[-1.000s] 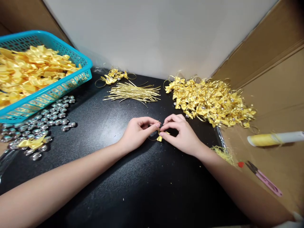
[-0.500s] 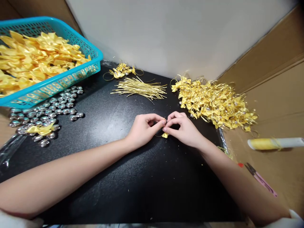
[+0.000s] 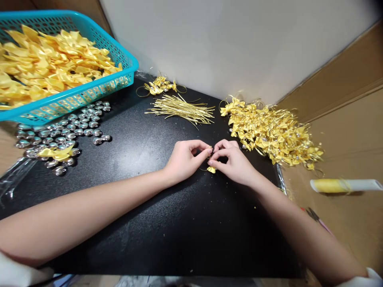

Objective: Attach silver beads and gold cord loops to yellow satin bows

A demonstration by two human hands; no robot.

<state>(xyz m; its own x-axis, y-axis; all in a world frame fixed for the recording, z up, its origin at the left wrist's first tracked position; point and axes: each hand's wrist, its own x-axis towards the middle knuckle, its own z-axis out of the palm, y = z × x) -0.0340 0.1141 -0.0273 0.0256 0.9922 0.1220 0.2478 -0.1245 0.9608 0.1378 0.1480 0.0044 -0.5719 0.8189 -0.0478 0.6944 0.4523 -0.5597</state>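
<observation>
The blue basket (image 3: 130,63), left of the bundle of gold ties (image 3: 182,109), is heaped with yellow bows (image 3: 60,59). Silver bells (image 3: 72,127) lie left of the bundle and nearer the person, a loose bow (image 3: 58,153) on top of them. Just behind the bundle sits a small cluster of bows (image 3: 160,84) on looped ties; to its right spreads a large pile of finished bows (image 3: 269,129). Well right of the bundle are a yellow-and-white roll (image 3: 330,185) and snips (image 3: 314,215), partly blocked by the right forearm.

In front of the bundle, the left hand (image 3: 188,159) pinches a thin tie (image 3: 210,148), thumb against forefinger. The right hand (image 3: 233,161), fingers curled, nearly closes thumb and forefinger and seems to grip the small bow (image 3: 211,170) hanging between the hands, though the fingertips partly hide it.
</observation>
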